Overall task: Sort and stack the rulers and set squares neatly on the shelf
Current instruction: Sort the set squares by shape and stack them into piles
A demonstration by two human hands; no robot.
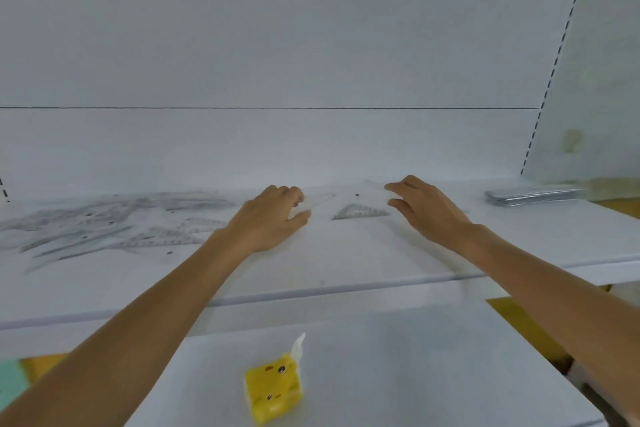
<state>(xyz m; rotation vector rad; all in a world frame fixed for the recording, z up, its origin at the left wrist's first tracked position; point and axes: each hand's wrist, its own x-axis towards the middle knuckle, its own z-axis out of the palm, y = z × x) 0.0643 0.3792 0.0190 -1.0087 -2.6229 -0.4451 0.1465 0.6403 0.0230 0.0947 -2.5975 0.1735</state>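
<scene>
As I read the view from nearest in, lower shelf: a white board [398,374] carries a yellow plastic tissue pack with cartoon faces [273,388], which is no part of the sort.
Upper shelf: the white shelf [346,263] holds all the task's pieces, and both bare forearms reach over its front edge.
Left hand: the left hand [270,218] has its fingers [287,192] curled down on the near end of a clear plastic ruler [318,201], thumb alongside. I take that for a pinch, though blur softens it.
Right hand: the right hand [426,208] is spread, fingers [393,186] apart and nearly straight. The index tip touches the end of a second clear strip [374,184] and grips nothing.
Between the hands: a small clear triangular set square [360,212] lies flat, touched by neither hand.
Unsorted pile: a loose scatter of clear rulers and set squares [104,222] crosses at all angles, left of the left hand.
Sorted stack: a low squared-up stack of clear pieces [530,196] sits far right, near the slotted upright [554,62]. It is too blurred for me to tell their kind.
Step in hand: I judge single pieces are being drawn out and told apart, with most of the sort yet to do.
Next move: thin flat plastic needs an edge tipped up before it will lift. Each piece then needs squaring onto its own kind.
</scene>
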